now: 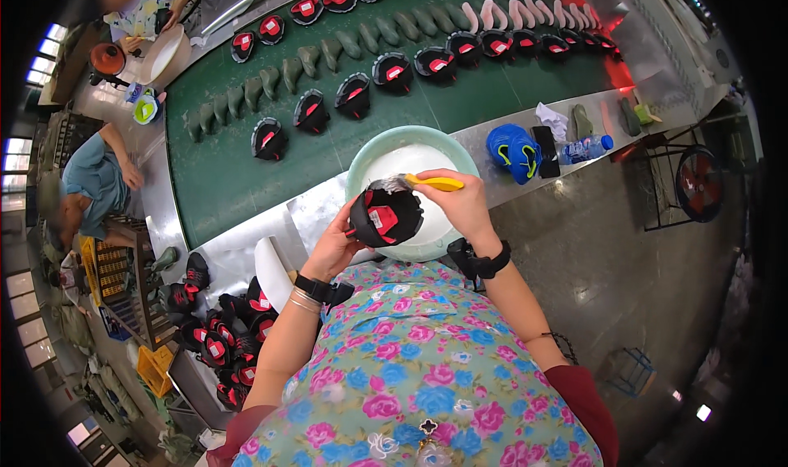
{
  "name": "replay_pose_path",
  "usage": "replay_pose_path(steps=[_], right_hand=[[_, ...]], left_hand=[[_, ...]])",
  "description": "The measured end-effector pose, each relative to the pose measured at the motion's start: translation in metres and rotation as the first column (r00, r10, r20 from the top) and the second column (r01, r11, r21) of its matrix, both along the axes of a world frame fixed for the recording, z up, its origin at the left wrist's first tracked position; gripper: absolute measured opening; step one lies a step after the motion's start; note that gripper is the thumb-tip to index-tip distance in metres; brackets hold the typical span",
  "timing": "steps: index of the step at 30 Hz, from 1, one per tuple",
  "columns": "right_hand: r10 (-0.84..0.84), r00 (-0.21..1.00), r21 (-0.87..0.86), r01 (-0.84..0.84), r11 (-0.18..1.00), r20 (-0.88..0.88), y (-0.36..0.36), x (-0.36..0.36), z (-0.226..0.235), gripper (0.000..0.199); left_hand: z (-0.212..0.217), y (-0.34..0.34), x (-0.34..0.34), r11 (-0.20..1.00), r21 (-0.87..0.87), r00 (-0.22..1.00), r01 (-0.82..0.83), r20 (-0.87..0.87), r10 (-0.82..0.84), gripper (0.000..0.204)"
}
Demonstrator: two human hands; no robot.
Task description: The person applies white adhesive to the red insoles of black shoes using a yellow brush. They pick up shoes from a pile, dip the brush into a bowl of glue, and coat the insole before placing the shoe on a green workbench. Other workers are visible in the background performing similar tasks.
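Left hand (335, 245): grip closed on black shoe upper (384, 215) | Right hand (464, 200): grip closed on yellow-handled brush (431, 182), bristles at upper's rim | Both over pale-green basin (361, 157)

A black shoe upper (384, 214) with a red-and-white insole is showing against a pale green bowl (369, 151) of white glue. The brush (433, 182) handle is showing yellow, the far conveyor belt (246, 159) dark green.
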State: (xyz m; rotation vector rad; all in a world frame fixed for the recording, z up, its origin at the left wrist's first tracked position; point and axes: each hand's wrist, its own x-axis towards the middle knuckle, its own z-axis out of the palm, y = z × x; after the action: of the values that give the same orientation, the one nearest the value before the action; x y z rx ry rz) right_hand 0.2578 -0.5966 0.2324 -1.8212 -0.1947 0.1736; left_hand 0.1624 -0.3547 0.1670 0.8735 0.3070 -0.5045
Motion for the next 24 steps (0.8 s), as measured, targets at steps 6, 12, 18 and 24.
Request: replay_pose_path(steps=[6, 12, 18, 24], right_hand=[[-0.099, 0.993, -0.265, 0.113, 0.958, 0.066, 0.010, -0.002, -0.002, 0.027], [0.024, 0.999, -0.266, -0.036, 0.963, -0.048, 0.027, -0.008, 0.006, 0.033], [0.173, 0.979, -0.079, -0.182, 0.980, -0.108, 0.041, -0.018, 0.043, 0.029], [0.062, 0.996, -0.299, -0.042, 0.953, 0.058, 0.041, -0.004, 0.017, 0.022]], left_hand=[[-0.001, 0.005, 0.000, 0.973, 0.096, 0.974, -0.208, 0.116, 0.196, 0.062], [-0.004, 0.011, -0.006, 0.913, 0.182, 0.918, -0.364, 0.238, 0.319, 0.061], [0.007, 0.020, -0.013, 0.880, 0.201, 0.878, -0.431, 0.317, 0.358, 0.064], [0.004, 0.038, -0.031, 0.915, 0.019, 0.901, -0.402, 0.185, 0.392, 0.045]])
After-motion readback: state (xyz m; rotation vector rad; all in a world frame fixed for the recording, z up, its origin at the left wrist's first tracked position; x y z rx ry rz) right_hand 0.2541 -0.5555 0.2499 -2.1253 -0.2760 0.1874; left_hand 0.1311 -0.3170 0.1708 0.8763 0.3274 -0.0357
